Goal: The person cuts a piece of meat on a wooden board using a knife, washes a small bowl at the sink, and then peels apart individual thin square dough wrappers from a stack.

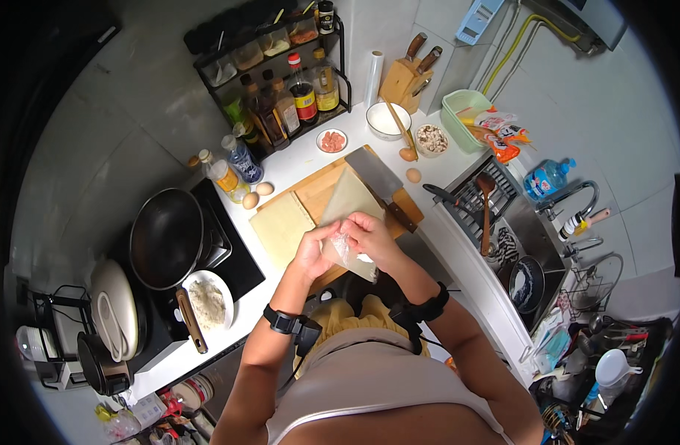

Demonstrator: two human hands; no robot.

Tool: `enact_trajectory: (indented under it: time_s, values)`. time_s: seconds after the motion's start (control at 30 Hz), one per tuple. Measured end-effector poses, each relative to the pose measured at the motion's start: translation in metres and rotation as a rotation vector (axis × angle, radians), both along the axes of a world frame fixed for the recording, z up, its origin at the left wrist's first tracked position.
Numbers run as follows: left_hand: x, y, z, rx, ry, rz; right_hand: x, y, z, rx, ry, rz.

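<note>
Both of my hands meet over the front of a wooden cutting board (317,203). My left hand (313,253) holds the left edge of a thin pale sheet (348,196), perhaps dough or bean curd skin. The fingers of my right hand (372,238) pinch it close to the left thumb. Crinkled clear film (340,249) shows between and below the hands; where it joins the sheet is unclear. Flat on the board's left part lies a stack of similar pale sheets (281,225). A cleaver (376,173) rests on the right, its wooden handle toward me.
Eggs (251,200), a dish of pink meat pieces (332,141), a white bowl (385,123) and a bowl of chopped mushrooms (431,139) surround the board. A wok (167,239) and a plate of white powder (209,300) stand left. The sink (531,228) lies right.
</note>
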State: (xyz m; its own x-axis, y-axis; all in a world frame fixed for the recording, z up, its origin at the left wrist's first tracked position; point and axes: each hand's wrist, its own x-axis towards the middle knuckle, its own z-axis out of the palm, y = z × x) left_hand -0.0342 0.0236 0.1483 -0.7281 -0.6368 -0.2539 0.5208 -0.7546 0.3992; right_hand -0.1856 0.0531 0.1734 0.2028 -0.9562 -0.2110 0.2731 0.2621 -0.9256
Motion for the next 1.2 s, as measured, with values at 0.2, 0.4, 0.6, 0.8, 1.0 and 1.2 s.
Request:
enact_trajectory:
  time_s: [0.2, 0.4, 0.6, 0.8, 1.0, 1.2]
  values:
    - [0.022, 0.007, 0.005, 0.025, 0.093, 0.039, -0.027, -0.01, -0.011, 0.051, -0.071, -0.215]
    - [0.035, 0.01, 0.001, 0.088, 0.132, 0.082, -0.071, -0.026, -0.021, 0.132, -0.21, -0.444]
    - [0.058, 0.013, -0.026, 0.13, 0.137, 0.032, -0.159, -0.036, -0.089, 0.028, -0.389, -0.879]
    - [0.093, 0.014, -0.04, 0.13, -0.01, 0.068, -0.239, 0.006, -0.1, -0.107, -0.399, -1.115]
    - [0.081, 0.011, -0.056, 0.138, -0.18, 0.145, -0.187, 0.051, -0.117, -0.319, 1.193, -0.432]
    - [0.024, -0.012, -0.072, 0.234, 0.029, 0.192, -0.079, 0.042, -0.124, 0.205, 0.089, 0.043]
